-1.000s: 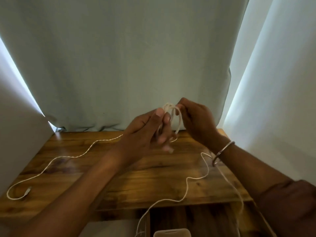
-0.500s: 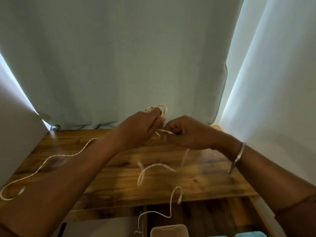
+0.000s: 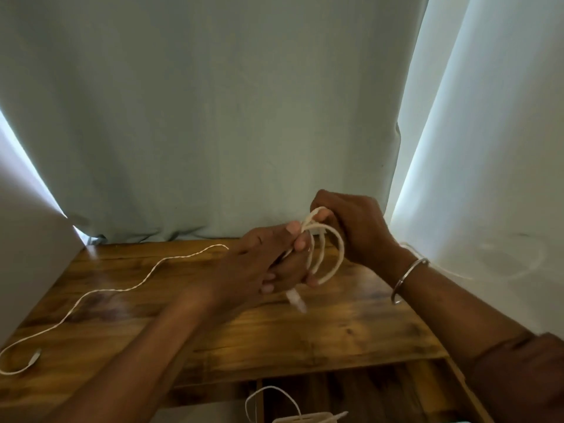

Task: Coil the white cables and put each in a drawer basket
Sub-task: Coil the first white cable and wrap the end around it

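Loops of white cable (image 3: 331, 254) now hang from the left hand (image 3: 259, 264), several more than a second ago. Right hand (image 3: 357, 230) pinches the strand; coiling nears completion above the desk (image 3: 335, 331).

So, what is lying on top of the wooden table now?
One loose white cable trails across the wooden table to the left. The left hand and arm cover part of the tabletop, hiding what lies there.
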Available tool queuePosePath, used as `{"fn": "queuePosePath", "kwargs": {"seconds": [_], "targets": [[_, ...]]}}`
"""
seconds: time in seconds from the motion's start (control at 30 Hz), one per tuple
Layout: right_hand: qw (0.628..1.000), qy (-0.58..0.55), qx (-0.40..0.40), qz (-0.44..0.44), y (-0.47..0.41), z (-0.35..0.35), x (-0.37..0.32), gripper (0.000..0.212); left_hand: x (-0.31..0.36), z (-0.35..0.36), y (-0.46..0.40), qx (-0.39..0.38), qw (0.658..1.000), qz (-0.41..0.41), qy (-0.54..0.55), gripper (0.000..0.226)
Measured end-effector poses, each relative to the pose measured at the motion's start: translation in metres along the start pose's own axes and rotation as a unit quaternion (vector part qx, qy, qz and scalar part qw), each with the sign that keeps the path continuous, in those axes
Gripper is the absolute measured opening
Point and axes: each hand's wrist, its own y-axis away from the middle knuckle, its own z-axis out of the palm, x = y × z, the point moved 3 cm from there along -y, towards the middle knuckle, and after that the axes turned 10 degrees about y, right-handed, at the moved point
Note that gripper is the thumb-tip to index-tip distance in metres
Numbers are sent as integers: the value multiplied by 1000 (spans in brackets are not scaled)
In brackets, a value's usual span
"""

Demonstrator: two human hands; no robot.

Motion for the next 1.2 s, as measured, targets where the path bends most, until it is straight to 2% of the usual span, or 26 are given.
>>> {"fn": "queuePosePath", "kwargs": {"seconds": [0.1, 0.17, 0.27, 0.33, 0.43, 0.5, 0.57, 0.67, 0.7, 0.73, 0.8, 0.9, 1.0, 1.07, 1.13, 1.2], "targets": [[993, -74, -4, 97, 11, 24, -1, 22, 7, 15, -10, 60, 993, 97, 16, 36], [980, -149, -18, 129, 20, 45, -8, 22, 13, 16, -20, 117, 980, 159, -23, 34], [963, -198, -97, 158, 32, 71, -32, 31, 12, 0, -32, 193, 960, 196, -54, 32], [933, -284, -163, 153, 38, 79, -49, 17, 8, -15, -37, 231, 938, 223, -131, 32], [858, -394, -274, 182, 45, 81, -68, 6, 1, -43, -41, 265, 893, 259, -254, 26], [832, -403, -332, 189, 52, 78, -74, 12, 1, -64, -40, 272, 855, 252, -362, 26], [839, -375, -343, 193, 55, 68, -72, 21, 2, -86, -36, 244, 812, 211, -487, 32], [910, -248, -298, 150, 49, 43, -55, 22, -2, -113, -23, 153, 747, 125, -635, 37], [934, -196, -270, 129, 43, 34, -47, 22, -6, -119, -18, 133, 737, 94, -657, 38], [957, -146, -226, 104, 34, 25, -39, 23, -8, -119, -11, 126, 741, 66, -656, 37], [987, -63, -132, 61, 15, 9, -21, 23, -15, -110, -1, 122, 796, 25, -593, 32], [998, 9, -38, 44, -9, -6, 6, 29, -22, -68, 3, 113, 896, -9, -430, 48], [997, 13, 0, 74, -17, -5, 17, 39, -23, -23, -4, 107, 948, 36, -297, 51], [993, -14, -24, 114, -7, 13, 16, 36, -18, -6, -10, 139, 952, 123, -244, 41], [980, -77, -77, 168, 11, 37, 6, 34, -14, 2, -17, 178, 931, 193, -254, 32], [948, -162, -147, 229, 34, 56, -8, 27, -14, 5, -25, 199, 907, 227, -294, 29]]}}
